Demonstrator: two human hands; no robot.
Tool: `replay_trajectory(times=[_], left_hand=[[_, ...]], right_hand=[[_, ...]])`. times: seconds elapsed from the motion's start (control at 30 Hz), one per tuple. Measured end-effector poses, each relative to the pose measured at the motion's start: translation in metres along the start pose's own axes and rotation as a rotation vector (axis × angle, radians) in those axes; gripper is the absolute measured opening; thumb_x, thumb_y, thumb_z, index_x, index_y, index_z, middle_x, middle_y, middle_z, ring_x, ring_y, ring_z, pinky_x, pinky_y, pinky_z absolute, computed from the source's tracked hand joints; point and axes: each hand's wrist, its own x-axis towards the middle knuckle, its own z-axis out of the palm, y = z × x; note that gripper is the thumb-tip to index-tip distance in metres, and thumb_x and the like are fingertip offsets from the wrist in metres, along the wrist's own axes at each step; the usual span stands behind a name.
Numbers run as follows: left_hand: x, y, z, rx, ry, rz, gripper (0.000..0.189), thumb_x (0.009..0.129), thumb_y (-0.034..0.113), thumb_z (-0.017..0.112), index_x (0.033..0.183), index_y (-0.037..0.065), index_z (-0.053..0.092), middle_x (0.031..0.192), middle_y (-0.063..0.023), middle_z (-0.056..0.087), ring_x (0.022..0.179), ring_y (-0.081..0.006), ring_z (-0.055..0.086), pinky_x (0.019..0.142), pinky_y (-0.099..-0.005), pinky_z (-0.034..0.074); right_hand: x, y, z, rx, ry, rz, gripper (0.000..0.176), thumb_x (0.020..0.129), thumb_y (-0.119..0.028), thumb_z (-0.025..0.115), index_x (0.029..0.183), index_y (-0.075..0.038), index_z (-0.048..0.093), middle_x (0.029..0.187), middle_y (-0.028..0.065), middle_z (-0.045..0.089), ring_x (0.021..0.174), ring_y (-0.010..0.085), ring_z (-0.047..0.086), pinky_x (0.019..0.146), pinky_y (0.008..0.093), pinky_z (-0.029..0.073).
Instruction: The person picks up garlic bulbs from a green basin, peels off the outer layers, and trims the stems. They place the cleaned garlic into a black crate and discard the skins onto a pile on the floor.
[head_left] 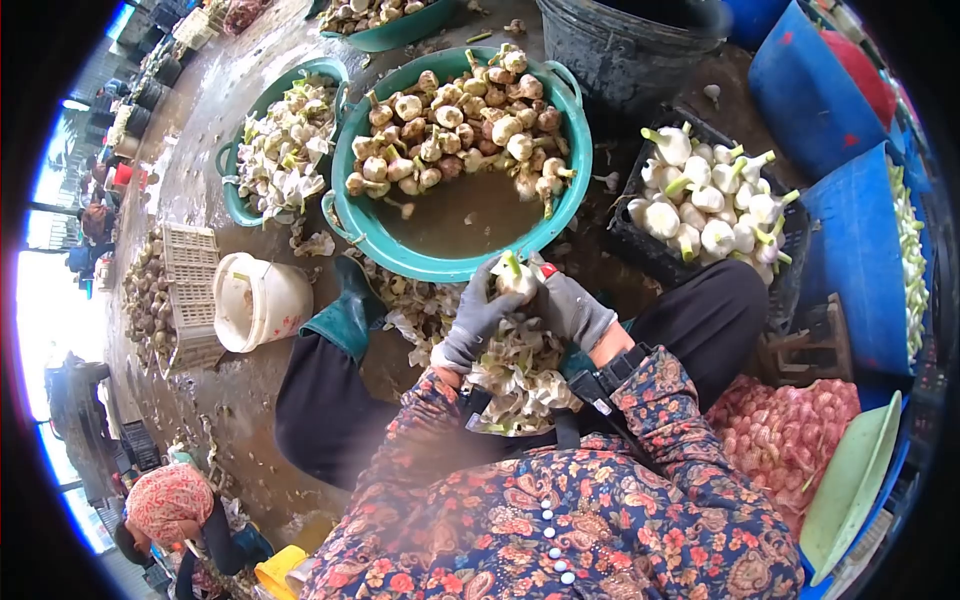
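A garlic bulb (pixel 514 281) with a short green stem stub pointing up is held between my two grey-gloved hands, just in front of the big green tub (pixel 425 268). My left hand (pixel 474 318) wraps its fingers round the bulb's left side. On the other side, the fingers of my right hand (pixel 574 306) close against the bulb, and a small red patch shows at their tips. Loose garlic skins (pixel 520 375) are heaped in my lap under both hands. Unpeeled, brownish garlic bulbs (pixel 470 115) fill the tub's far part.
To the right, a black crate (pixel 632 243) holds cleaned white bulbs. A second green tub (pixel 233 190) of skins, a white bucket (pixel 268 305) and a dark bucket (pixel 620 65) stand around. A red net sack (pixel 775 430) lies beside me. Another person (pixel 180 515) sits at lower left.
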Motion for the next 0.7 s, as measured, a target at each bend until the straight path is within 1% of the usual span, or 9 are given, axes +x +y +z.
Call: replay_trajectory(times=[0.1,0.23,0.3,0.33,0.4,0.47,0.57,0.67,0.7], left_hand=[[-0.005,0.029,0.005,0.002,0.117,-0.098,0.046,0.075,0.001,0.065,0.119,0.0,0.049,0.111,-0.0075,0.057,0.101,-0.0152,0.054,0.089,-0.0275,0.043],[-0.004,0.038,0.01,0.341,0.297,0.3,0.018,0.074,-0.005,0.062,0.09,0.003,0.065,0.092,-0.007,0.064,0.086,-0.0169,0.06,0.079,-0.0281,0.046],[-0.009,0.059,0.011,0.441,0.263,0.2,0.016,0.072,-0.001,0.064,0.087,0.004,0.065,0.09,-0.0095,0.064,0.083,-0.02,0.061,0.076,-0.0289,0.047],[-0.016,0.077,0.013,0.478,0.229,0.069,0.015,0.072,0.001,0.066,0.086,0.005,0.065,0.09,-0.0108,0.063,0.084,-0.0218,0.062,0.075,-0.0292,0.047],[-0.025,0.044,0.004,0.774,0.049,0.258,0.009,0.077,0.001,0.055,0.08,0.001,0.064,0.074,-0.0128,0.062,0.077,-0.0236,0.061,0.07,-0.0321,0.048],[-0.04,0.011,-0.01,0.929,-0.382,0.204,0.024,0.074,0.014,0.066,0.094,0.001,0.061,0.084,-0.0156,0.062,0.082,-0.0291,0.059,0.071,-0.0351,0.048],[-0.041,0.065,0.01,0.753,-0.24,0.034,0.085,0.059,0.03,0.083,0.127,0.003,0.039,0.121,-0.0192,0.047,0.113,-0.028,0.046,0.096,-0.0364,0.038],[-0.029,0.094,0.022,0.449,0.063,0.138,0.068,0.065,0.017,0.08,0.122,0.0,0.046,0.112,-0.0154,0.053,0.104,-0.0249,0.053,0.091,-0.0314,0.043],[-0.024,0.084,0.018,0.501,0.058,0.127,0.06,0.068,0.01,0.076,0.12,-0.001,0.048,0.109,-0.0115,0.055,0.099,-0.0204,0.055,0.087,-0.0277,0.045]], right_hand=[[0.0,-0.001,-0.005,-0.258,0.322,-0.092,0.04,0.091,-0.044,0.042,0.114,-0.012,0.052,0.096,0.0025,0.061,0.084,0.0121,0.059,0.062,0.0242,0.046],[0.013,0.007,-0.021,-0.008,0.087,-0.213,0.033,0.092,-0.02,0.044,0.116,0.0,0.05,0.107,0.0074,0.06,0.096,0.0188,0.058,0.084,0.0308,0.047],[0.005,0.004,-0.013,0.045,0.331,-0.135,0.029,0.092,-0.027,0.042,0.112,-0.009,0.053,0.103,0.0038,0.062,0.086,0.0147,0.058,0.064,0.0287,0.046],[0.006,0.007,-0.016,-0.256,0.329,-0.396,0.029,0.092,-0.027,0.041,0.11,-0.008,0.054,0.101,0.007,0.062,0.084,0.0174,0.059,0.062,0.0287,0.046],[0.007,-0.012,-0.033,-0.006,-0.105,-0.44,0.027,0.092,-0.021,0.042,0.112,-0.008,0.053,0.101,0.0059,0.061,0.092,0.0172,0.059,0.075,0.0346,0.049],[-0.005,-0.023,-0.008,0.032,0.166,-0.388,0.028,0.092,-0.026,0.042,0.108,-0.007,0.055,0.092,0.0053,0.062,0.083,0.0178,0.06,0.069,0.0342,0.049],[0.002,-0.013,-0.007,-0.008,0.303,-0.366,0.028,0.092,-0.022,0.042,0.108,-0.001,0.052,0.095,0.0091,0.06,0.08,0.0207,0.06,0.071,0.0346,0.05],[-0.001,0.005,0.019,-0.577,0.229,-0.333,0.03,0.091,-0.026,0.046,0.112,-0.004,0.053,0.097,0.0044,0.06,0.081,0.0144,0.058,0.075,0.0297,0.048],[0.001,0.009,0.015,-0.424,0.18,-0.258,0.029,0.091,-0.025,0.048,0.111,-0.006,0.054,0.098,0.0032,0.06,0.082,0.0119,0.058,0.073,0.0271,0.047]])
